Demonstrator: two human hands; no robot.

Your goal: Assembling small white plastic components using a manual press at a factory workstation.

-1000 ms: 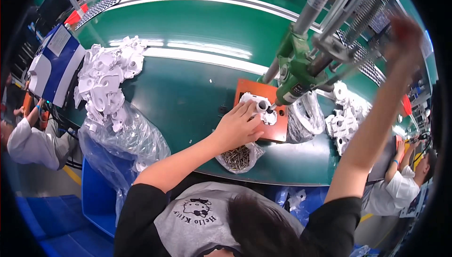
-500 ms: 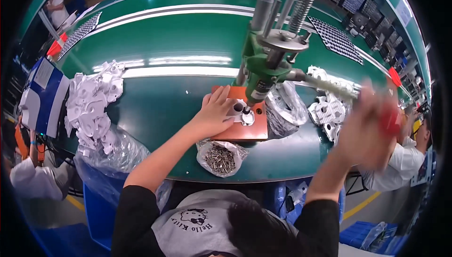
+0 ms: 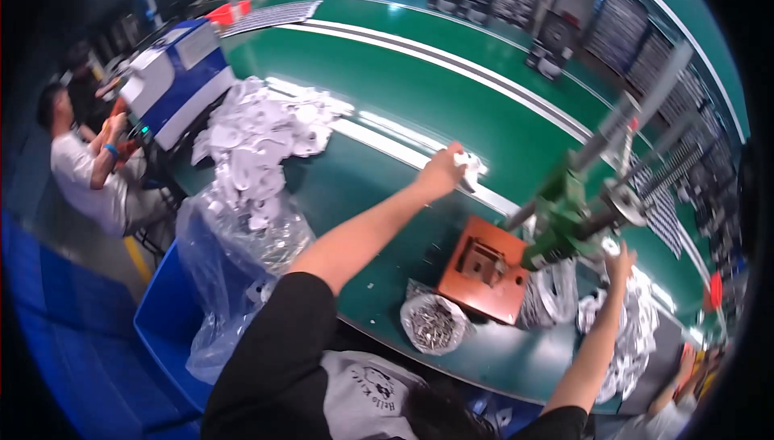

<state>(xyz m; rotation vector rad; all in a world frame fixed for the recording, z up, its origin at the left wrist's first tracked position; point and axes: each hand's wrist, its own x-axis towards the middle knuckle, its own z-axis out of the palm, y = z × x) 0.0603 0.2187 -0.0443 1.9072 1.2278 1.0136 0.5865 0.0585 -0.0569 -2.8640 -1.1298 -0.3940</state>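
My left hand [image 3: 440, 175] is stretched out over the far part of the green bench, closed on a white molded part [image 3: 469, 170]. My right hand [image 3: 619, 266] reaches past the press to the right-hand pile of white molded parts [image 3: 630, 335]. Blur and the small size hide whether its fingers hold a part. Between my arms stands a green hand-lever press [image 3: 558, 218]. Its orange base block [image 3: 501, 301] carries a dark metal fixture [image 3: 482, 262] with no white part on it. In front of the block, a clear bag [image 3: 434, 323] holds many small metal pins or screws.
Another pile of white parts [image 3: 250, 133] spills from a clear plastic bag [image 3: 242, 279] at the left, above a blue bin [image 3: 165, 319]. Behind it stands a blue-and-white machine [image 3: 181, 77]. A co-worker [image 3: 89, 166] sits at the far left. A plastic-wrapped bundle [image 3: 551, 295] lies beside the block.
My left hand has left the block and moved away with the white part. My right hand has let go of the press lever and gone to the right pile. The view has turned.
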